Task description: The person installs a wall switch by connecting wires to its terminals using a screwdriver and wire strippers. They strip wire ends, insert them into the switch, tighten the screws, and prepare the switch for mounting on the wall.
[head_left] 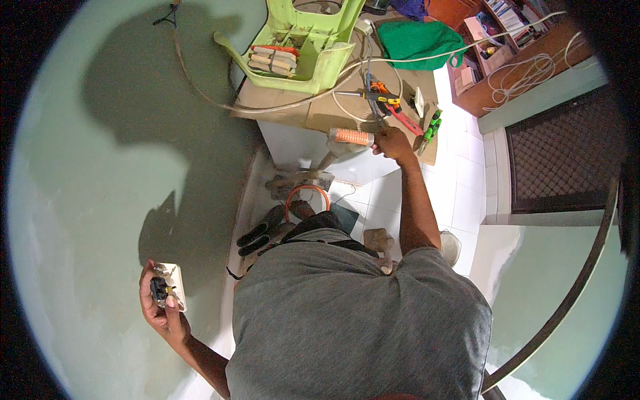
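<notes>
A lime-green tub holds bundled pale pieces, well below-left of it the left hand pinches a white plate, lengthwise up the view, black side leftward, and below-right the right hand's grip I cannot tell.

Worn: heathered grey T-shirt, creased across the torso; short right sleeve; black fabric beyond the hem, garment type unclear.

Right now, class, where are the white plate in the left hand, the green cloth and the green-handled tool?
White plate [179,285]: head view, its pale surface.
Green cloth [417,45]: head view, middle of the fabric.
Green-handled tool [434,125]: head view, on a handle.
</notes>
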